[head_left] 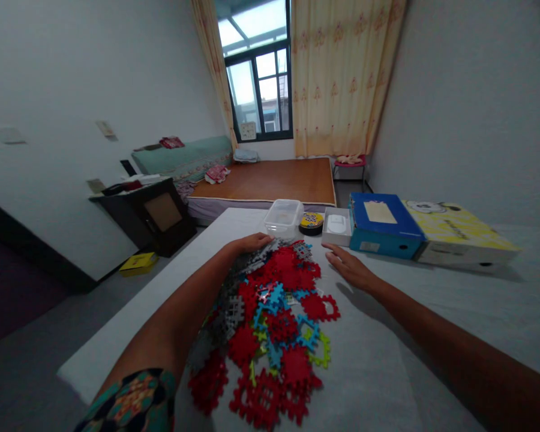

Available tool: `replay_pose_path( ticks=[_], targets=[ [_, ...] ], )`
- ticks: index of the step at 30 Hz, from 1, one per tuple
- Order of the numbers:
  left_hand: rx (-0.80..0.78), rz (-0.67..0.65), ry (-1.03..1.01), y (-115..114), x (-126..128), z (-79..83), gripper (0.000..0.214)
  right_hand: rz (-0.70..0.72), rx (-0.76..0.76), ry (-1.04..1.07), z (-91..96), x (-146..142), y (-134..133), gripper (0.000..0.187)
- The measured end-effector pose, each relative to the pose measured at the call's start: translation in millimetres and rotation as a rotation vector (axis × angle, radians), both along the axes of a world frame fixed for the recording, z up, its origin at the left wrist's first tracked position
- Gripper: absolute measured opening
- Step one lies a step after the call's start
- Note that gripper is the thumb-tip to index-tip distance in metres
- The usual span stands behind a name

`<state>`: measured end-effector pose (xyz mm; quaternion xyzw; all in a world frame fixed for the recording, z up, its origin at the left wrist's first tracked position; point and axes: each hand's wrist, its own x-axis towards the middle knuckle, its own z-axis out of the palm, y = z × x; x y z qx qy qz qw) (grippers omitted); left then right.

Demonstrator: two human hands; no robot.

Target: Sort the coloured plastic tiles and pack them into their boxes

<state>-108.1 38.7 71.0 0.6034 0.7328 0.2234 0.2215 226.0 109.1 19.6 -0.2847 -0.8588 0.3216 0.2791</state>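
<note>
A heap of flat plastic interlocking pieces (281,324), toothed along their edges, lies on the white-covered table (387,360). Red, blue, grey and lime green pieces overlap in it. My left hand (254,242) is at the heap's far left edge, fingers stretched out beside the grey pieces (234,312); I cannot tell whether it touches them. My left forearm hides part of the heap's left side. To the right of the heap, my right hand (347,267) is held apart from it with fingers extended and nothing in them.
Along the table's far side stand a clear plastic container (283,217), a round black-and-yellow tin (311,223), a small white box (337,227), a blue box (384,225) and a yellow-and-white box (459,234). Beyond are a bed (274,180) and a dark cabinet (153,213).
</note>
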Motion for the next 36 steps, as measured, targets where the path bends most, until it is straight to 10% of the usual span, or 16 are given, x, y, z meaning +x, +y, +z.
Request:
replay_pose_path(
  ticks=[8, 12, 16, 19, 24, 36],
  targets=[
    [0.016, -0.403, -0.136, -38, 52, 31.4, 0.065, 0.056, -0.217, 0.117, -1.7, -23, -5, 0.068],
    [0.142, -0.113, -0.025, -105, 1, 38.7, 0.078, 0.064, -0.099, -0.014, 4.2, 24, -13, 0.068],
    [0.131, 0.319, 0.079, -183, -54, -2.2, 0.092, 0.058, 0.066, -0.233, -1.8, 77, -37, 0.083],
    [0.077, 0.345, 0.069, -210, -55, -38.2, 0.085, 0.095, 0.138, -0.335, -15.2, 94, -64, 0.1],
    [0.22, 0.283, -0.008, -193, -14, -56.4, 0.073, 0.043, 0.255, -0.409, -32.1, 81, -98, 0.114],
    [0.294, 0.37, -0.347, -138, 53, -33.4, 0.06, -0.072, 0.344, -0.164, -46.8, 54, -97, 0.074]
  ],
)
